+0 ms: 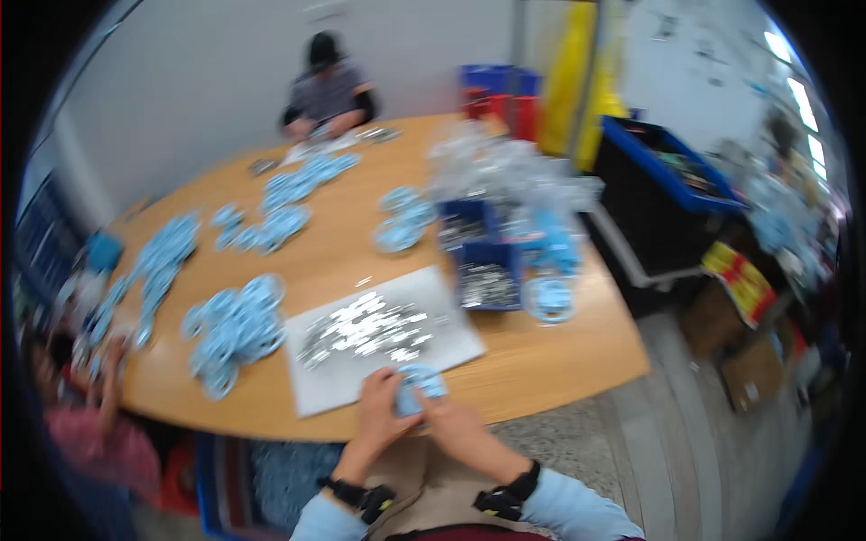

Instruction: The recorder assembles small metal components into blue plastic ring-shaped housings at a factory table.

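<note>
Two hands (pixel 379 411) (pixel 456 427), partly curled, holding a light-blue piece (pixel 420 386) between them

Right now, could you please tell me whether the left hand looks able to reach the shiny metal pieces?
Probably yes: the left hand is by the near edge of the white board, and nothing seems to stand between it and the metal pieces, though it holds a blue part.

The blurred, held blue part (pixel 420 384) seems partly hidden.
</note>
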Tool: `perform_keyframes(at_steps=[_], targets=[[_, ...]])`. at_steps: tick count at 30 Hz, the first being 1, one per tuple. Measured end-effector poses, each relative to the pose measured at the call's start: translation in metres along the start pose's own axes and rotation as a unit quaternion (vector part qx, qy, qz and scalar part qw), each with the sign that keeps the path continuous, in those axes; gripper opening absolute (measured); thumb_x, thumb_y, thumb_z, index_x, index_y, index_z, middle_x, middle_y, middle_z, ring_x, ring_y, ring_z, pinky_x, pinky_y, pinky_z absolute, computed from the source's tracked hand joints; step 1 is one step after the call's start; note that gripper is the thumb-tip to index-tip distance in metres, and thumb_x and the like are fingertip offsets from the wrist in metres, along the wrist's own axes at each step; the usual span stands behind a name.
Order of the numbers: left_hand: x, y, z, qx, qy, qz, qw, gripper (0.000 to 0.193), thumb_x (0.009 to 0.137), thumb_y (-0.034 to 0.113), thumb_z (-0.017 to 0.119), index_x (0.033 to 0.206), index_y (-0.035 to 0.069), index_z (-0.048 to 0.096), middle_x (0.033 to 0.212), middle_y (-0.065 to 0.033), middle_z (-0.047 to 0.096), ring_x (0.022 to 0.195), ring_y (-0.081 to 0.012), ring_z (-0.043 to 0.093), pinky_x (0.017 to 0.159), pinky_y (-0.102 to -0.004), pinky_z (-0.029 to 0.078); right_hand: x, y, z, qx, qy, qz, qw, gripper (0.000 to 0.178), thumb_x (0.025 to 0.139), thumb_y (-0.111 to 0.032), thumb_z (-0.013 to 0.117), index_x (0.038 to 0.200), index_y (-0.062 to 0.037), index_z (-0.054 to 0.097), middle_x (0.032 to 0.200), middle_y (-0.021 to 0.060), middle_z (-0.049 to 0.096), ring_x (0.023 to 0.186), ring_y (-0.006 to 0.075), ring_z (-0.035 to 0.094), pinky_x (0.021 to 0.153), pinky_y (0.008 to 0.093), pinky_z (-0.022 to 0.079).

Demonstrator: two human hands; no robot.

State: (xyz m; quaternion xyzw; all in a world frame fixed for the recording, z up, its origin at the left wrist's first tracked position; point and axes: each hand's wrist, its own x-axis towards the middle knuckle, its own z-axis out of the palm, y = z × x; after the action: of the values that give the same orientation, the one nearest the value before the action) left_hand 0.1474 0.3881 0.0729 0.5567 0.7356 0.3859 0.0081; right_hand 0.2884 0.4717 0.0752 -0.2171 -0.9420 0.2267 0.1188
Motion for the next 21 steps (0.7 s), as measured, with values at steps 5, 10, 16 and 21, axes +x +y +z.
perform_keyframes(at_steps=[5,10,16,21], targets=[[-0.030,-0.052,0.006,0.002,0.089,0.023,0.996,0.070,0.052,0.033,0.081,0.109,0.001,0.055,0.117,-0.0212,0.048,0.111,-0.0368,0.044,0.094,-0.0438,0.037,0.009,-0.007,0.014,0.099,-0.008,-0.018,0.995,0.037,0.079,-0.015,0.054,0.116,-0.0103,0.056,0.089,0.0156,0.064,0.078,0.0325,0.063,0.064,0.0412,0.050],[-0.015,-0.002,0.010,0.005,0.048,0.085,0.995,0.067,0.067,0.024,0.079,0.121,-0.002,0.048,0.118,-0.0228,0.049,0.109,-0.0371,0.048,0.090,-0.0406,0.042,-0.006,0.000,-0.028,0.186,0.180,0.043,0.965,0.039,0.076,-0.024,0.060,0.110,-0.0049,0.058,0.102,0.0156,0.061,0.087,0.0308,0.061,0.069,0.0397,0.050],[-0.022,0.028,-0.003,-0.050,-0.011,0.061,0.997,0.063,0.067,0.023,0.078,0.119,0.000,0.050,0.113,-0.0204,0.053,0.096,-0.0360,0.053,0.082,-0.0395,0.043,0.004,0.008,-0.030,0.268,0.135,0.065,0.952,0.047,0.070,-0.031,0.062,0.110,-0.0058,0.061,0.098,0.0164,0.064,0.087,0.0293,0.063,0.077,0.0376,0.050],[-0.017,0.032,-0.008,-0.130,-0.043,0.010,0.991,0.084,0.052,0.023,0.084,0.121,-0.001,0.044,0.118,-0.0206,0.047,0.111,-0.0312,0.047,0.093,-0.0386,0.041,0.010,0.019,-0.023,0.307,0.116,0.074,0.942,0.043,0.072,-0.026,0.066,0.110,-0.0052,0.062,0.098,0.0161,0.065,0.088,0.0258,0.064,0.080,0.0344,0.050]])
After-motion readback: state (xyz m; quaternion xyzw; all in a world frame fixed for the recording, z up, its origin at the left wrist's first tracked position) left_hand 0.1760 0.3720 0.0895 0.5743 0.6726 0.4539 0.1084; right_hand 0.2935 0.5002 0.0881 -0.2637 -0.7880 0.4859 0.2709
